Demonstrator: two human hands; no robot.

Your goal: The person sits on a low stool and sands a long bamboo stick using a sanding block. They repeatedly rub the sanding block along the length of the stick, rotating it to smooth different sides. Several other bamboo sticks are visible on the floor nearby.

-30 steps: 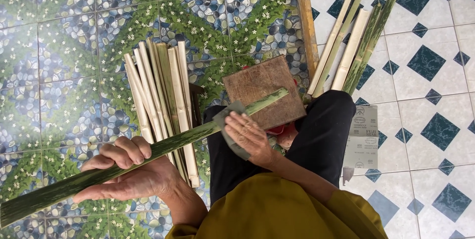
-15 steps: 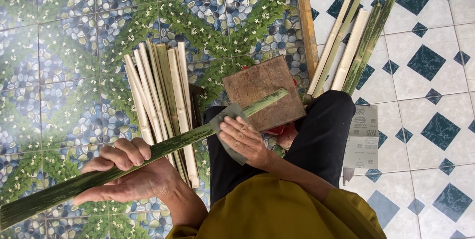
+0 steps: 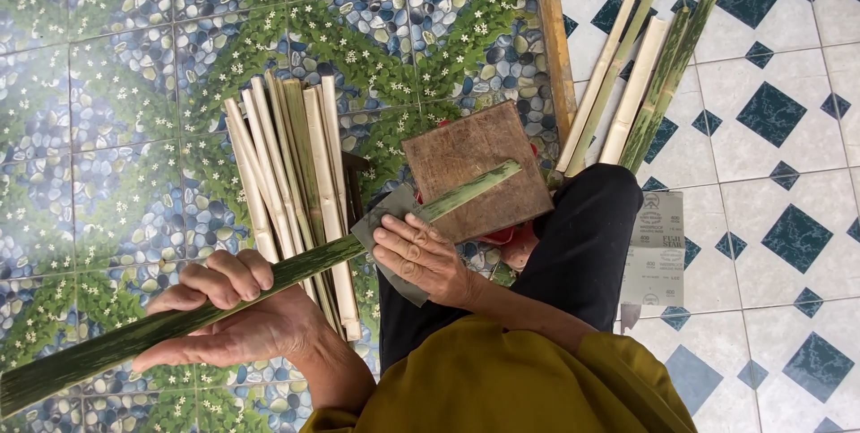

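Bamboo strip (image 3: 269, 281), long, flat and green with a paler streaked face, runs slantwise across the person's lap. Its near end passes out beyond the left hand (image 3: 224, 317), and its far end rests on a brown wooden block (image 3: 475, 169) just past the right hand (image 3: 421, 258). The left hand is curled round the strip, fingers closed over its top. The right hand presses a grey sheet of sandpaper (image 3: 390, 227) folded about the strip, fingers closed on both.

Beyond the left hand, a bundle of pale split bamboo slats (image 3: 296, 182) lies on the patterned floor (image 3: 134, 84), just behind the strip. Further slats, some green (image 3: 645, 75), lie well past the right hand on white tiles with dark diamonds, beside a long wooden batten (image 3: 554, 39).

To the outer side of the right hand, by the dark trouser leg, lie rectangular grey sandpaper sheets (image 3: 654, 249), backs up, with small dark printed marks.
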